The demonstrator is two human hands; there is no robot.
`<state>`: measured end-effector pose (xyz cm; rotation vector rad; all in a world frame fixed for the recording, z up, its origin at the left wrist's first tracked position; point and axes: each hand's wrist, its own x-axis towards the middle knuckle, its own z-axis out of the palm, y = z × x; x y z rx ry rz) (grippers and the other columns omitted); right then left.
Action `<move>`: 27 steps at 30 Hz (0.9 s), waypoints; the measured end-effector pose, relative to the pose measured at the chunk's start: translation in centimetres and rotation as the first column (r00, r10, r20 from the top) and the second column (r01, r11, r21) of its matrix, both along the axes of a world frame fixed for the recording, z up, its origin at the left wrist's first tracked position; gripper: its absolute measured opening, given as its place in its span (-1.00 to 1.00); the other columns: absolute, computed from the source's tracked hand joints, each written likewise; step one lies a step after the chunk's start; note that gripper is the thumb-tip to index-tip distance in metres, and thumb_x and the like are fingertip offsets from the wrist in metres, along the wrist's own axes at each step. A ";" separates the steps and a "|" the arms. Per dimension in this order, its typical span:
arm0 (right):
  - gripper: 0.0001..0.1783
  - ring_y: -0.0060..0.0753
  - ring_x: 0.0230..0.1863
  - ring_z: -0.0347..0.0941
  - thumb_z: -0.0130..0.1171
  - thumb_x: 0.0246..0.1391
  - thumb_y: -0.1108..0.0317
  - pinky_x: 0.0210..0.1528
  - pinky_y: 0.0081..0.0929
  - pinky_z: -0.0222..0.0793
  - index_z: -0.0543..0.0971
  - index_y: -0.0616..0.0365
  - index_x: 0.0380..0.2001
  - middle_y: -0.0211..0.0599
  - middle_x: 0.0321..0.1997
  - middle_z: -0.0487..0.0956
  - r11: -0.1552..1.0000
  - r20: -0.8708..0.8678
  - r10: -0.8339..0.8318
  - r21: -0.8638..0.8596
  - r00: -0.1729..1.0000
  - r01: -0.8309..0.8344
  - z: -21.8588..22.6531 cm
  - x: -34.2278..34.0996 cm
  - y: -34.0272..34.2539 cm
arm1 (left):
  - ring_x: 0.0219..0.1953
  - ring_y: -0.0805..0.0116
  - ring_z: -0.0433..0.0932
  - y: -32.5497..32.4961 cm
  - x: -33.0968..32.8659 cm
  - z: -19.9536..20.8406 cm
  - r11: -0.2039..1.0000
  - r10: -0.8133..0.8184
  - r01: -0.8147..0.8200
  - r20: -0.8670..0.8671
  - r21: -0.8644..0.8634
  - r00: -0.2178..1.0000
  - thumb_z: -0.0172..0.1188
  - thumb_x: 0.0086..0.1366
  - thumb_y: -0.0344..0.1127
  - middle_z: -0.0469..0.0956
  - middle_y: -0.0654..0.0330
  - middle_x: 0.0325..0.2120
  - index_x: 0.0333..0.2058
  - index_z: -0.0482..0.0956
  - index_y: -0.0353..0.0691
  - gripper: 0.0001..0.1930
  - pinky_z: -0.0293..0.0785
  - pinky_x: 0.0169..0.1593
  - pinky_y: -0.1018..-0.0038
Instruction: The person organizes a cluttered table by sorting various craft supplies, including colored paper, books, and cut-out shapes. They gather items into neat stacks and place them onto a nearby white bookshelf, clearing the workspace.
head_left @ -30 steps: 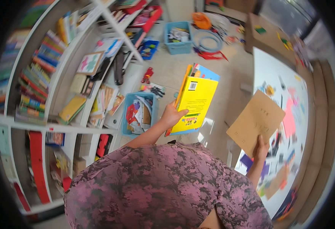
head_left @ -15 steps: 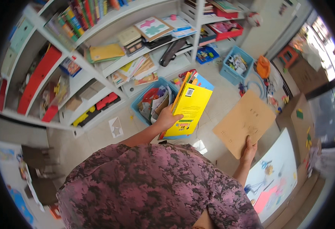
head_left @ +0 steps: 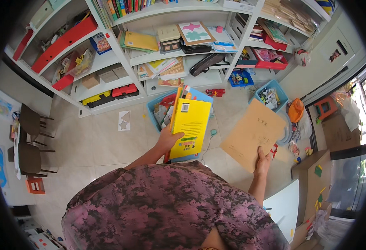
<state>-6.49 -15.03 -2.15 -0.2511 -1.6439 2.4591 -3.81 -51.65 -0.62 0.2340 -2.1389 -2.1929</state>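
Gripped by my left hand (head_left: 166, 141) is a small stack of books, with a yellow book (head_left: 189, 127) on top and blue and orange edges showing beneath it. The fingers under the stack are hidden; the thumb lies across the yellow cover. My right hand (head_left: 263, 161) pinches the lower corner of a brown paper envelope (head_left: 254, 133), thumb on its face. Partly behind the books stands a blue bin (head_left: 151, 109) with papers and red items in it, on the floor.
White shelves (head_left: 135, 58) with books, folders and boxes line the far side. A second blue bin (head_left: 270, 89) and an orange bag (head_left: 295, 110) sit at the right. A star cut-out sheet (head_left: 124, 121) lies on the tiles. Dark chairs (head_left: 31, 141) stand left, a white table (head_left: 283, 208) lower right.
The view has turned to the right and risen in relation to the shelves. Both hands keep hold of the books and the envelope, which appear slightly farther left and lower.
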 end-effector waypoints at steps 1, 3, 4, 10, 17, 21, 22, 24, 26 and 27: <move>-0.61 -0.42 -0.04 0.39 0.03 0.10 0.45 0.03 -0.51 0.26 0.32 0.30 0.01 -0.21 0.00 0.45 1.000 0.010 0.017 -0.002 1.000 -0.017 0.1 -0.7 0.4 | -0.23 0.32 0.54 0.1 0.1 0.3 1.000 0.011 -0.011 0.005 -0.009 1.000 0.13 0.09 -0.54 0.53 0.08 -0.21 -0.07 0.36 -0.38 -0.62 0.46 -0.18 0.46; -0.59 -0.42 -0.04 0.39 0.04 0.09 0.44 0.03 -0.51 0.26 0.31 0.29 0.02 -0.22 0.00 0.45 0.998 0.047 0.056 -0.016 0.997 -0.055 0.3 -1.9 -0.3 | -0.23 0.34 0.54 -0.4 0.4 0.6 0.999 0.040 -0.040 0.009 -0.031 0.999 0.13 0.09 -0.54 0.53 0.08 -0.21 -0.08 0.36 -0.39 -0.63 0.46 -0.18 0.47; -0.59 -0.43 -0.04 0.39 0.04 0.09 0.44 0.02 -0.50 0.27 0.31 0.28 0.02 -0.22 -0.01 0.45 0.998 0.037 0.066 -0.021 0.997 -0.065 0.1 -2.7 -0.7 | -0.24 0.34 0.54 -0.7 0.3 0.5 0.998 0.054 -0.054 -0.001 -0.038 0.999 0.13 0.09 -0.54 0.53 0.08 -0.22 -0.08 0.36 -0.39 -0.63 0.46 -0.18 0.47; -0.59 -0.44 -0.05 0.40 0.06 0.08 0.44 0.00 -0.51 0.29 0.32 0.25 0.03 -0.25 -0.02 0.46 0.985 0.014 0.168 -0.033 0.986 -0.168 0.9 -9.1 -4.3 | -0.25 0.35 0.54 -4.1 -2.4 0.0 0.983 0.182 -0.180 0.068 -0.029 0.981 0.12 0.09 -0.55 0.53 0.08 -0.23 -0.09 0.38 -0.39 -0.65 0.47 -0.21 0.47; -0.62 -0.44 -0.06 0.41 0.04 0.09 0.44 0.00 -0.50 0.29 0.34 0.27 0.00 -0.25 -0.03 0.47 0.985 -0.010 0.158 0.064 0.987 -0.157 4.2 -17.6 -8.6 | -0.28 0.39 0.53 -8.6 -10.2 0.1 0.946 0.239 -0.246 0.057 0.213 0.969 0.15 0.09 -0.54 0.54 0.13 -0.26 -0.11 0.40 -0.39 -0.66 0.47 -0.23 0.49; -0.62 -0.44 -0.07 0.42 0.04 0.09 0.44 -0.02 -0.50 0.31 0.35 0.27 0.00 -0.24 -0.03 0.47 0.981 -0.032 0.196 0.021 0.980 -0.195 5.1 -21.8 -9.8 | -0.28 0.38 0.53 -11.4 -14.5 1.7 0.972 0.218 -0.221 0.049 0.077 0.975 0.14 0.10 -0.54 0.54 0.13 -0.25 -0.13 0.41 -0.37 -0.69 0.46 -0.20 0.50; -0.63 -0.43 -0.08 0.42 0.04 0.10 0.44 -0.03 -0.50 0.32 0.35 0.27 -0.01 -0.24 -0.04 0.48 0.985 -0.039 0.173 0.016 0.984 -0.172 4.9 -22.7 -10.0 | -0.28 0.38 0.53 -11.9 -15.2 2.0 0.971 0.219 -0.222 0.036 0.085 0.975 0.14 0.11 -0.54 0.54 0.12 -0.25 -0.13 0.41 -0.37 -0.69 0.47 -0.19 0.50; -0.65 -0.43 -0.09 0.43 0.04 0.10 0.43 -0.05 -0.50 0.34 0.36 0.26 -0.02 -0.25 -0.05 0.49 0.991 -0.053 0.133 0.006 0.990 -0.132 4.4 -24.7 -10.9 | -0.28 0.38 0.53 -13.0 -16.4 2.9 0.968 0.229 -0.229 0.013 0.098 0.973 0.14 0.11 -0.53 0.54 0.12 -0.25 -0.13 0.41 -0.37 -0.69 0.47 -0.19 0.50; -0.66 -0.44 -0.09 0.44 0.04 0.10 0.43 -0.06 -0.50 0.35 0.37 0.26 -0.03 -0.25 -0.05 0.49 0.989 0.003 0.145 0.020 0.989 -0.145 4.8 -26.9 -11.5 | -0.28 0.37 0.54 -13.8 -17.3 3.8 0.966 0.245 -0.248 0.047 0.068 0.968 0.14 0.12 -0.53 0.54 0.11 -0.25 -0.13 0.41 -0.37 -0.69 0.47 -0.21 0.50; -0.66 -0.44 -0.10 0.44 0.04 0.10 0.43 -0.06 -0.50 0.36 0.38 0.26 -0.04 -0.25 -0.05 0.49 0.987 0.027 0.161 0.027 0.987 -0.161 5.0 -27.9 -11.8 | -0.28 0.37 0.54 -14.0 -17.7 4.1 0.963 0.252 -0.254 0.039 0.088 0.967 0.14 0.12 -0.53 0.54 0.11 -0.25 -0.13 0.41 -0.37 -0.69 0.48 -0.22 0.50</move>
